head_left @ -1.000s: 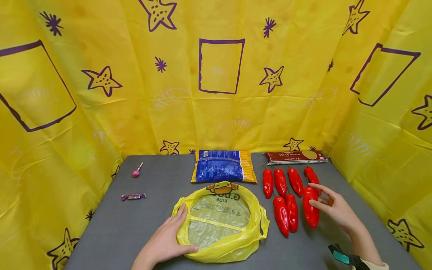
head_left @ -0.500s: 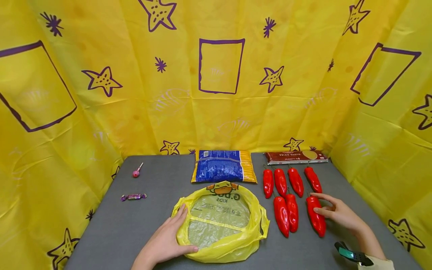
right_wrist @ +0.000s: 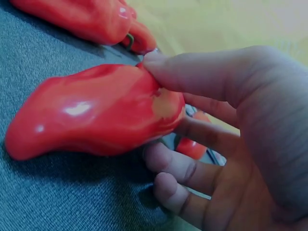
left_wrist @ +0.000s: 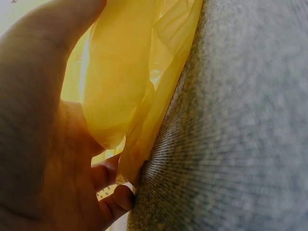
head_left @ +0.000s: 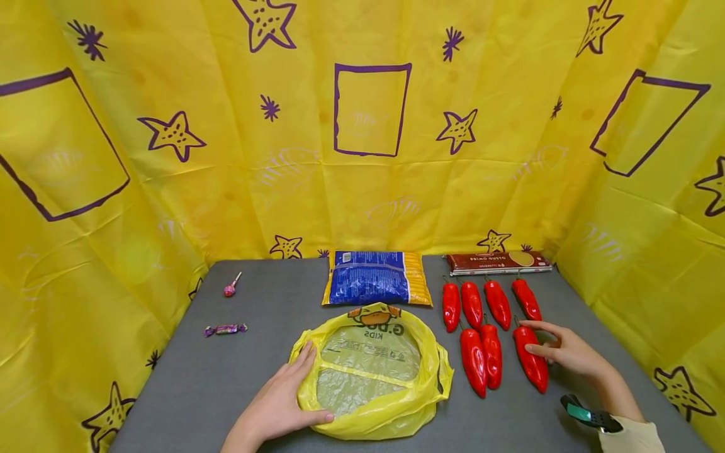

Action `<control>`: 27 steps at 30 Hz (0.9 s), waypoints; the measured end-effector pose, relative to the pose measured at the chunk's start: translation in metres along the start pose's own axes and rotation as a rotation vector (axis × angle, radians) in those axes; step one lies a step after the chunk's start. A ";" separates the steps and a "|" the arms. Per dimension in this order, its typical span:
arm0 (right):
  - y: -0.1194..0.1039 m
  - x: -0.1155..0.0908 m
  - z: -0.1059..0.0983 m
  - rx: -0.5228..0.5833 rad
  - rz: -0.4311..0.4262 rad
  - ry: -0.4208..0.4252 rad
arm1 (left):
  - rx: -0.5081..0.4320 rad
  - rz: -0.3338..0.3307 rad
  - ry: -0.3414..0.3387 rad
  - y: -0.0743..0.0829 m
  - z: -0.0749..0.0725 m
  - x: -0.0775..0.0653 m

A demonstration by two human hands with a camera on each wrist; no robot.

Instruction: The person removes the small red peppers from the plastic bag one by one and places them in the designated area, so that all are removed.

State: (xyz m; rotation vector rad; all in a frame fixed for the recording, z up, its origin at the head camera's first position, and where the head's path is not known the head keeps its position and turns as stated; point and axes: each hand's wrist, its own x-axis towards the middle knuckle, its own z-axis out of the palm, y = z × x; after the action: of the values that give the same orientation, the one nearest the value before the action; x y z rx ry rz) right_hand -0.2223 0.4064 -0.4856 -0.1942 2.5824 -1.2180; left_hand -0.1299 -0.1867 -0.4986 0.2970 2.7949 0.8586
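A glossy red pepper point(head_left: 531, 360) is pinched by my right hand point(head_left: 566, 352) near its stem end. In the right wrist view, the thumb point(right_wrist: 183, 72) presses one side of the pepper point(right_wrist: 91, 113) and fingers lie behind it; its tip points away from the palm. My left hand point(head_left: 281, 397) holds the left side of a yellow plastic bag point(head_left: 374, 423), thumb at the front and fingers along the rim. The bag's mouth faces up, and nothing shows inside. Seen from the left wrist, the hand point(left_wrist: 72, 159) curves round the yellow plastic point(left_wrist: 120, 72).
Several more red peppers point(head_left: 472, 362) lie left of and behind the held one. A blue-and-yellow packet point(head_left: 368, 277) and a brown spaghetti packet point(head_left: 498, 263) lie at the back. On the left are a lollipop point(head_left: 230, 289) and a wrapped candy point(head_left: 225, 329). Yellow cloth point(head_left: 255, 189) encloses the table.
My right hand has brought the pepper down and slightly right, uncovering the pepper behind it. Over the last half second it has barely moved. The left hand and bag stay in place.
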 end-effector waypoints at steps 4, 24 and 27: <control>0.006 0.001 -0.001 -0.002 -0.010 -0.002 | 0.004 0.016 0.021 -0.001 0.001 0.000; -0.010 -0.018 0.007 -0.065 -0.044 0.292 | 0.066 0.026 0.200 0.002 -0.011 -0.001; -0.031 -0.021 0.013 -0.077 -0.034 0.409 | 0.079 0.019 0.225 0.001 -0.019 0.000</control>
State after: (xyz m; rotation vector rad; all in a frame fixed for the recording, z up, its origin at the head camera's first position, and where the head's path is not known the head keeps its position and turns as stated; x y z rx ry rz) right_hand -0.1985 0.3825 -0.4656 -0.0025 2.9868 -1.2834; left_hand -0.1339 -0.1956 -0.4828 0.2543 3.0445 0.8342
